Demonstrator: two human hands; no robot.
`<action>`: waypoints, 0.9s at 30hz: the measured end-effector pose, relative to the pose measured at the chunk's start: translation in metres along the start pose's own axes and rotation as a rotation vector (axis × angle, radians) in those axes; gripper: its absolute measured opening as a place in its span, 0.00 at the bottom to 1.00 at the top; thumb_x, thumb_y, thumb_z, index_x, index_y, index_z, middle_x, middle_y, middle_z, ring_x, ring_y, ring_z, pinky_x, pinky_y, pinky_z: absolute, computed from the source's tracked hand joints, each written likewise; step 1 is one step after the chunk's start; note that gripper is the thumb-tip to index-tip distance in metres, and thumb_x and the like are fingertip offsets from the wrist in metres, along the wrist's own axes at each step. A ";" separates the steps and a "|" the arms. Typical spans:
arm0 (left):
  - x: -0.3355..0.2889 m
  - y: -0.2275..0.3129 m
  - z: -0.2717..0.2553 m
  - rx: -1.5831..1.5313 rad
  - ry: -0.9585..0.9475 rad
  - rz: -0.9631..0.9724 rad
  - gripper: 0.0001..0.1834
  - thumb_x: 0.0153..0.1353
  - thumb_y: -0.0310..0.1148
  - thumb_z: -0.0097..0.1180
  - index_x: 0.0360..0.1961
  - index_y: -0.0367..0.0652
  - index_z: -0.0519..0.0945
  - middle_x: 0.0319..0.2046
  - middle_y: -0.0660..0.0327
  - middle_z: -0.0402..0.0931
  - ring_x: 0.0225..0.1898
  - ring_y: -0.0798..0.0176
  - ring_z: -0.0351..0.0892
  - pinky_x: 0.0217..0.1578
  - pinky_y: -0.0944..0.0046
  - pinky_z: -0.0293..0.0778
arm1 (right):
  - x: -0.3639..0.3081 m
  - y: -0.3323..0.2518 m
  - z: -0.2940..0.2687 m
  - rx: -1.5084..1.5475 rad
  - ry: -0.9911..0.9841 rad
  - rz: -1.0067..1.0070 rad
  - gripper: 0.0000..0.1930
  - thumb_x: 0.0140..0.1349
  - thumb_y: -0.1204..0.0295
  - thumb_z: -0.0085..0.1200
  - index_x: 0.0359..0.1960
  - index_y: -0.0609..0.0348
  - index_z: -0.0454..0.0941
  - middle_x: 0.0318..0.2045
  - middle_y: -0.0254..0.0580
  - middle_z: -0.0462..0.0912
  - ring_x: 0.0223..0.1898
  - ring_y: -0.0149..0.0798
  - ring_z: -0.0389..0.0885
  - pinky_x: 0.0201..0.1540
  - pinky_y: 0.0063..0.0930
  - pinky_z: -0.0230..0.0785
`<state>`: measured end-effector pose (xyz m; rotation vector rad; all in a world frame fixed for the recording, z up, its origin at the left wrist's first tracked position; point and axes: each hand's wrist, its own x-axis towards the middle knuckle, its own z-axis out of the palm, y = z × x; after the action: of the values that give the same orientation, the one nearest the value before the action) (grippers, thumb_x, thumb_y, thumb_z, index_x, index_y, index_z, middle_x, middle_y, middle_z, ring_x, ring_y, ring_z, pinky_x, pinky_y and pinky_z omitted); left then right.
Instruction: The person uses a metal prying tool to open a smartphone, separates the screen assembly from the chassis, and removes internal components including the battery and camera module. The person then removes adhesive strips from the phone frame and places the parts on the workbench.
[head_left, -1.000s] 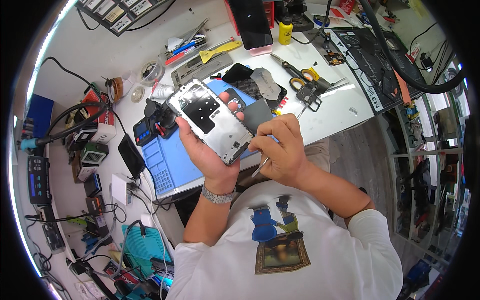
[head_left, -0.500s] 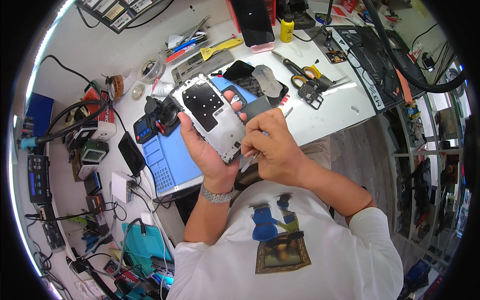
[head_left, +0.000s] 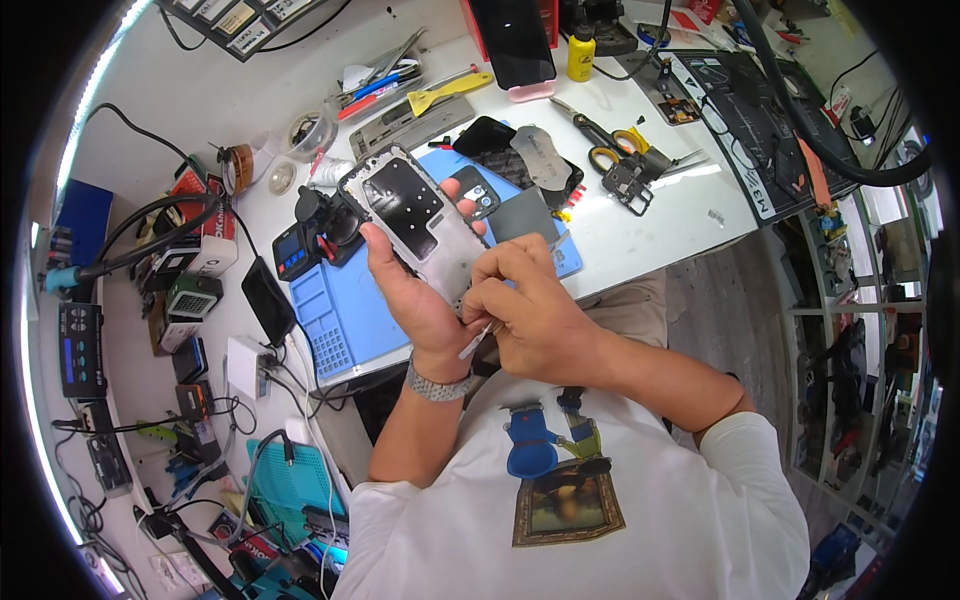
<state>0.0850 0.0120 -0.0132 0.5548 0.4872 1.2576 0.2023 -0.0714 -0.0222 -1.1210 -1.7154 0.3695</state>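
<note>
My left hand [head_left: 420, 315] cradles a phone frame [head_left: 452, 248], with the thumb along one long edge and fingertips round the other. The frame is silver-grey with a black sheet on its upper part and small holes. My right hand [head_left: 540, 318] is closed over the lower end of the frame, fingers curled in a pinch. A thin pale, slender thing [head_left: 474, 342] sticks out below its fingers; its other end is hidden. Beyond the frame, on the blue work mat [head_left: 375, 318], lies a small phone part with camera rings [head_left: 477, 190].
A black clamp-like stand [head_left: 330, 222] is left of the frame. Scissors [head_left: 610, 150], a yellow scraper [head_left: 450, 92], a yellow bottle [head_left: 580, 55] and dark phone screens [head_left: 490, 135] lie farther back. A black phone [head_left: 268, 302] rests at the left, near cables.
My right hand has moved left and slightly down, now covering the lower end of the phone frame. The pale thing moved with it. The left hand still holds the frame.
</note>
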 end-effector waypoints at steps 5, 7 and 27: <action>0.001 0.003 0.001 0.066 0.030 0.078 0.41 0.82 0.70 0.36 0.73 0.43 0.73 0.59 0.47 0.85 0.53 0.54 0.87 0.51 0.51 0.87 | -0.005 -0.006 -0.004 0.049 -0.060 0.021 0.16 0.50 0.86 0.67 0.38 0.53 0.80 0.47 0.41 0.74 0.53 0.53 0.69 0.56 0.43 0.69; 0.004 0.009 -0.001 0.015 0.013 0.104 0.42 0.82 0.70 0.36 0.74 0.45 0.72 0.60 0.45 0.84 0.54 0.52 0.88 0.52 0.49 0.87 | -0.009 -0.009 -0.012 0.071 -0.100 0.036 0.15 0.53 0.84 0.68 0.39 0.54 0.80 0.47 0.43 0.75 0.51 0.52 0.71 0.54 0.43 0.71; 0.009 0.026 -0.023 -0.167 -0.247 -0.033 0.46 0.80 0.71 0.38 0.76 0.40 0.71 0.63 0.36 0.81 0.55 0.42 0.88 0.53 0.44 0.88 | -0.006 -0.010 -0.019 -0.110 -0.088 0.116 0.18 0.61 0.80 0.64 0.51 0.47 0.86 0.36 0.38 0.81 0.37 0.49 0.87 0.34 0.44 0.78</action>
<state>0.0539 0.0290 -0.0148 0.5494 0.1823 1.1672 0.2143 -0.0865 -0.0105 -1.3051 -1.7699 0.4059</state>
